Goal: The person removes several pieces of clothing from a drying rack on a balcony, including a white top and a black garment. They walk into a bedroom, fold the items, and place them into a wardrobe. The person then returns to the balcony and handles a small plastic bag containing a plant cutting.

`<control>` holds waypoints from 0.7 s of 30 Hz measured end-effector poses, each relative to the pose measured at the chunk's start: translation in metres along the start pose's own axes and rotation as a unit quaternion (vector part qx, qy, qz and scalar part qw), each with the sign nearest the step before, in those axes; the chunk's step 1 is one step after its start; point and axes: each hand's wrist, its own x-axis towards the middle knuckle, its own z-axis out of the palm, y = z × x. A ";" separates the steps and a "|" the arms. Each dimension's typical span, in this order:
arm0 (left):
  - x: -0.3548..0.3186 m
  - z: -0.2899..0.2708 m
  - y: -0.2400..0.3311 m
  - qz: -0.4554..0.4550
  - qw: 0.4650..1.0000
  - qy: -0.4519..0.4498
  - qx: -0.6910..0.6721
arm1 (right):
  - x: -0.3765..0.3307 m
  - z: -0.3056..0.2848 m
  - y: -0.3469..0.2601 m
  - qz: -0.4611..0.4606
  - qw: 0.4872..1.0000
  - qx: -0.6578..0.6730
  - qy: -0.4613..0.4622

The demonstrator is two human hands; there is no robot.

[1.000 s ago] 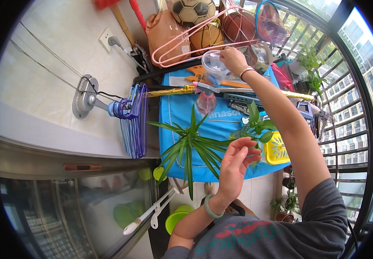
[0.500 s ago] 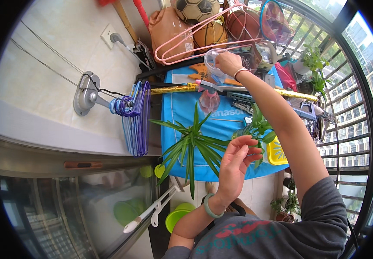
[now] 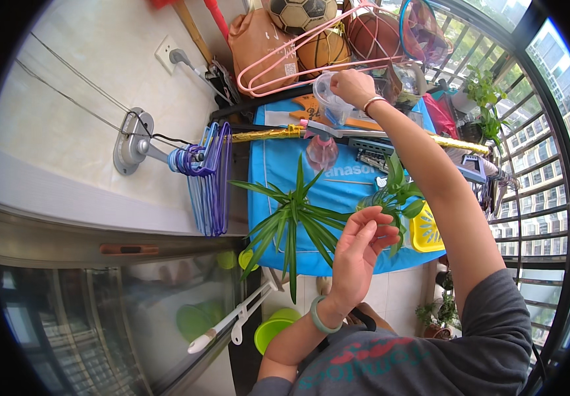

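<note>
Two hands are busy over the blue-covered bench [image 3: 278,165]: the right hand [image 3: 353,86], reached far out toward twelve o'clock, is closed around a clear plastic cup [image 3: 330,99] held just above the bench's far edge, while the left hand [image 3: 357,247], a pale green bangle on its wrist, hangs open with curled fingers at about four o'clock from the long-leaved green spider plant [image 3: 296,218], holding nothing that I can see. Just beside those fingers stands a smaller broad-leaved green plant [image 3: 394,198], with a yellow slotted plastic tray [image 3: 425,231] at its three o'clock. To my eye the risk lies with the cup: the arm is stretched over a pink-topped clear bottle [image 3: 322,148] and a long gold-wrapped rod [image 3: 268,134], so a lowered elbow or forearm could knock either one, and a tilt of the cup would spill whatever it holds onto the cloth. Whether the cup holds water I cannot tell. The pots of both plants are hidden under leaves, and the pink wire hangers [image 3: 298,59] and balls at the far end crowd together so their edges are hard to separate.
</note>
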 end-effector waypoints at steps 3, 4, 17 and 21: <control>0.007 0.003 0.001 -0.012 1.000 -0.007 -0.027 | -0.009 -0.016 0.003 -0.001 0.994 0.094 0.054; 0.010 0.006 0.001 -0.018 0.999 -0.012 -0.036 | -0.014 -0.021 0.004 0.004 0.992 0.113 0.063; 0.026 0.031 0.007 0.052 0.993 -0.009 -0.109 | -0.177 -0.179 -0.025 -0.014 0.898 0.433 0.078; -0.005 0.031 -0.004 -0.024 0.989 -0.028 -0.143 | -0.271 -0.185 -0.028 -0.061 0.911 0.404 0.055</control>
